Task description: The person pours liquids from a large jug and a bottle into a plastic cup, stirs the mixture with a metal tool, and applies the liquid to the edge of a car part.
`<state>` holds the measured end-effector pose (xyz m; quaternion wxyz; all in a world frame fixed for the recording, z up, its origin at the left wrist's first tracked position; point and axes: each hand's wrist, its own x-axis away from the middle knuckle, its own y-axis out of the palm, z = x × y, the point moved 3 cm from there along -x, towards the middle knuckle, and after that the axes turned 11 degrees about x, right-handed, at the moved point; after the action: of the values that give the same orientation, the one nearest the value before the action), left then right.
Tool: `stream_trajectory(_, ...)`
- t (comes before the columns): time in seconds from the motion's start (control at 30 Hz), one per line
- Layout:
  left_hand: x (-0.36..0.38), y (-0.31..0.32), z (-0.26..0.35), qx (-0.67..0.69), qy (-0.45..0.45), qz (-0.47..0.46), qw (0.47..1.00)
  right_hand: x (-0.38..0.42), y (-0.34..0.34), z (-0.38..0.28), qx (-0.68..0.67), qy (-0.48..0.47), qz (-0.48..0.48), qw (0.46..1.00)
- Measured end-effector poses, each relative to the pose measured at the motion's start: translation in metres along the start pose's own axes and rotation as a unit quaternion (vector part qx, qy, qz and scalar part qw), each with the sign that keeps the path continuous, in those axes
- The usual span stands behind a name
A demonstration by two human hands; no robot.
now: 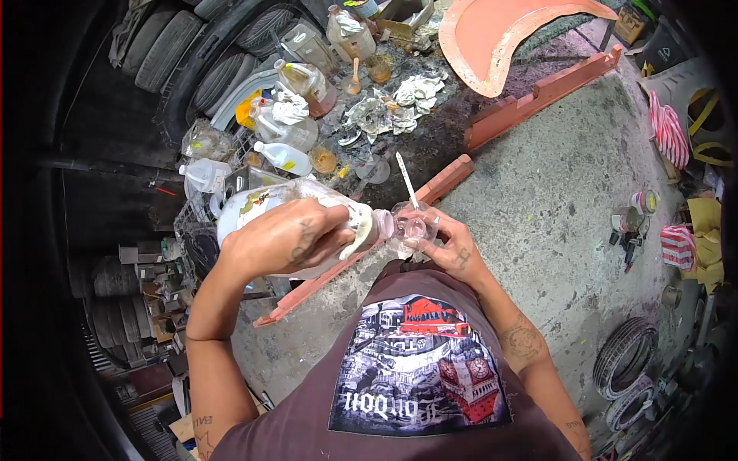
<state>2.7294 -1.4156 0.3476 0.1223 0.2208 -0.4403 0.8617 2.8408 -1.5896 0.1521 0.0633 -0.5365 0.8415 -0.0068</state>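
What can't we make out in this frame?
All in the head view:
- Near side of the jug: covered by the left hand.
- Lower end of the stick: lost around the right hand and clear cup.
- Whether liquid is passing from jug to cup: too small and see-through to tell.
- Upper part of the curved panel: cut off by the top edge.
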Motion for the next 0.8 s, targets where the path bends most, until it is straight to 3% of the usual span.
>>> stream_trajectory(0.3,0.008,0.028,-0.036,0.156,0.044,0.116,0.98,-0.003,-0.005,0.003,-0.029,0.024,-0.007,0.999)
stream_trajectory(0.53,0.0,0.077,-0.075,0.236,0.095,0.199,0.946,-0.014,-0.02,-0.017,0.03,0.011,-0.047,0.998)
stream_trajectory(0.63,-0.003,0.095,-0.085,0.29,0.063,0.222,0.929,-0.02,-0.034,-0.037,0.019,0.049,-0.038,0.998)
stream_trajectory(0.73,0.002,0.117,-0.111,0.336,0.061,0.286,0.895,-0.031,-0.04,-0.048,0.004,0.005,-0.042,0.999)
stream_trajectory(0.8,0.008,0.128,-0.127,0.42,0.025,0.356,0.834,-0.038,-0.043,-0.054,0.016,0.004,-0.051,0.999)
